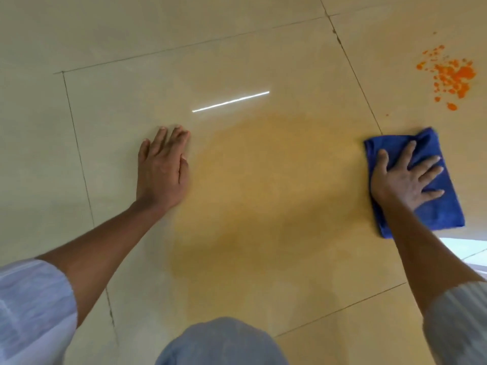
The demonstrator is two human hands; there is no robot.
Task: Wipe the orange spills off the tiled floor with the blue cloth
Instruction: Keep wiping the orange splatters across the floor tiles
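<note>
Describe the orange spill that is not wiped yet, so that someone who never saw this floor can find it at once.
Start at the blue cloth under the right hand and look farther away along the same floor tile. There lies the orange spill: bright, separate spots, unlike the pale yellowish smear between the hands.

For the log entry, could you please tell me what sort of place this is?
Probably an indoor room with a polished tiled floor; which room cannot be told. Large glossy beige tiles with dark grout lines fill the view, and a strip-light reflection suggests ceiling lighting. Orange spills lie beyond the blue cloth.
</note>
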